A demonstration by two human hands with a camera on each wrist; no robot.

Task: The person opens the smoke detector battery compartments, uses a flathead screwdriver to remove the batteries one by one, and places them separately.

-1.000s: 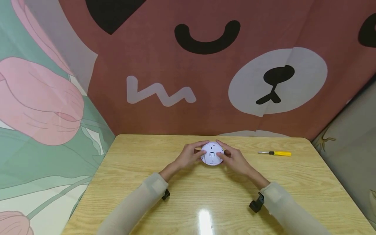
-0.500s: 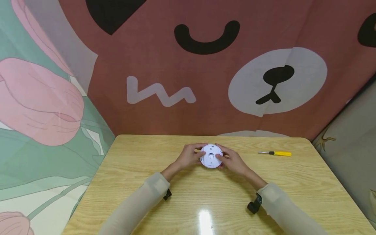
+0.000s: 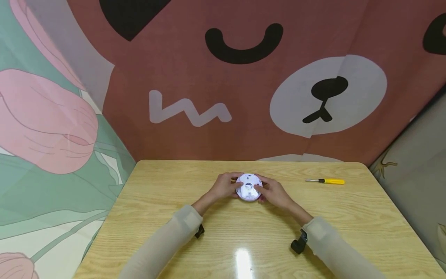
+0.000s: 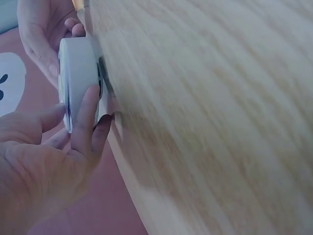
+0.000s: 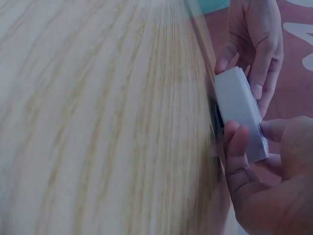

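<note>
A round white plastic disc (image 3: 249, 193), shaped like a smoke detector, is held between both hands near the far edge of the table. Small slots and a central opening mark its upward face. My left hand (image 3: 223, 186) grips the left side, thumb on the face and fingers at the rim. On the opposite side my right hand (image 3: 277, 193) holds it the same way, thumb pressed on the face. In the left wrist view the disc's thick white side wall (image 4: 82, 73) shows, with a dark part on its underside. The right wrist view shows fingertips against that wall (image 5: 237, 95).
A screwdriver (image 3: 332, 181) with a yellow handle lies to the right on the wooden table (image 3: 167, 178). Behind the table hangs a brown cloth (image 3: 188, 143) with a bear print. A floral cloth (image 3: 52, 128) hangs at the left.
Both hands have brought the disc slightly toward me and a little to the left. Its face has tilted and now catches more light. The screwdriver has stayed put.
</note>
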